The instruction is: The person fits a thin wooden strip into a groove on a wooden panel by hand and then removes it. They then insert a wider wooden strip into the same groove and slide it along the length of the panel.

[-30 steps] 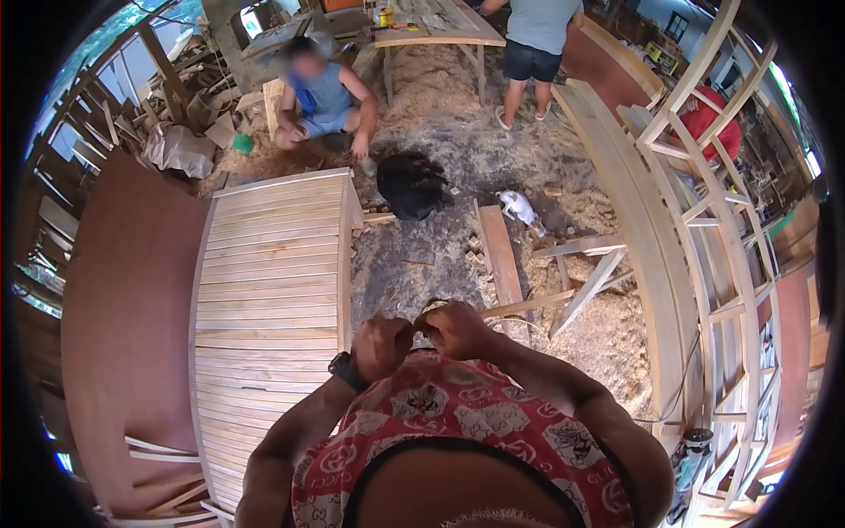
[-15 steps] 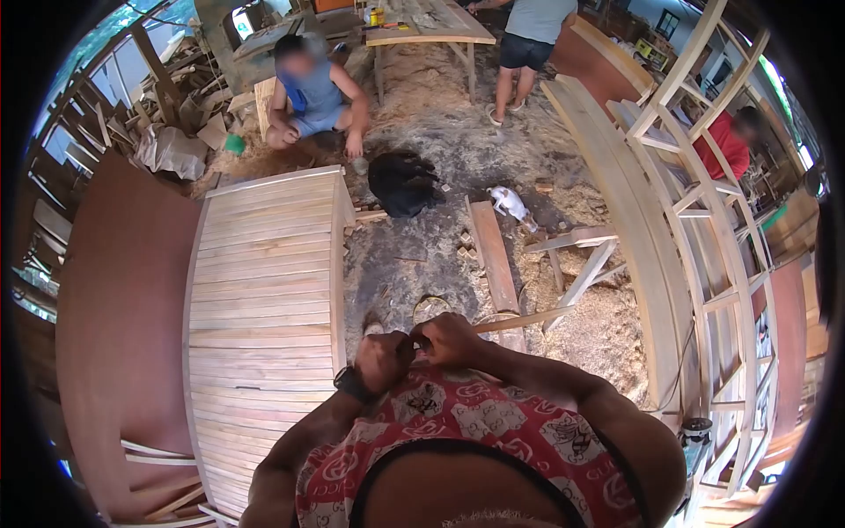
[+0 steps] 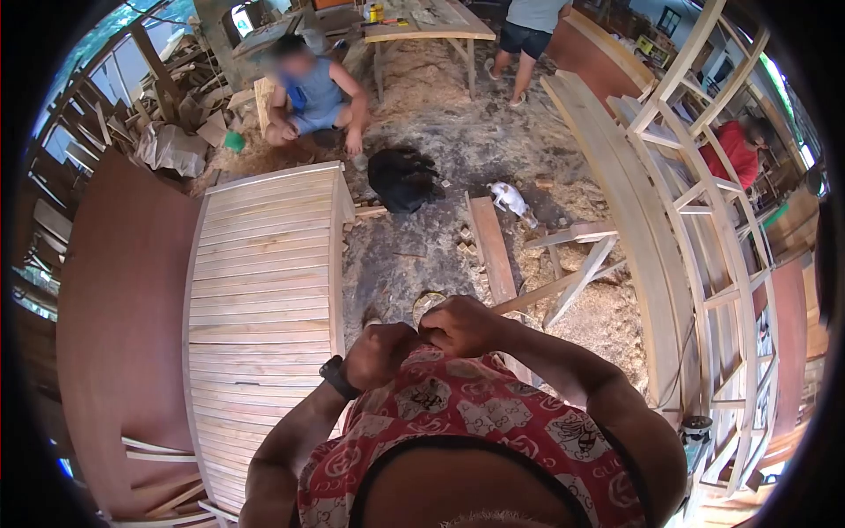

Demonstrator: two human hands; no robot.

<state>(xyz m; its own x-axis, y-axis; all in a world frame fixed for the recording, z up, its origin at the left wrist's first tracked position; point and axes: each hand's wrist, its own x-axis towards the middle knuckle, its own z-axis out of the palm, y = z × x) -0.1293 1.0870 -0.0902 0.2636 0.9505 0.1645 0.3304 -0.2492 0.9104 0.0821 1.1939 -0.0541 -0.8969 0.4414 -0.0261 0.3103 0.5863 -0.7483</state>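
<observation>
My left hand (image 3: 380,355) and my right hand (image 3: 465,329) are close together in front of my belly, knuckles up. Both have curled, closed fingers, with the fingertips turned down and hidden. Whatever they grip cannot be made out. Just below them, the front of my red and white patterned sleeveless shirt (image 3: 466,400) reaches up to the fingers. A dark watch (image 3: 338,377) is on my left wrist. Left of my hands stands a slatted wooden panel (image 3: 262,290), touched by neither hand.
A person (image 3: 317,97) squats beyond the panel; another (image 3: 528,40) stands by the worktable (image 3: 431,31), and one in red (image 3: 732,154) is at right. A black dog (image 3: 400,179) and a small white animal (image 3: 510,202) lie on the floor. Long boards (image 3: 616,202) and a wooden frame (image 3: 704,211) line the right.
My hands have shifted slightly, the right one a little up and to the right, both still closed and close together. The standing person's legs have moved in a step.
</observation>
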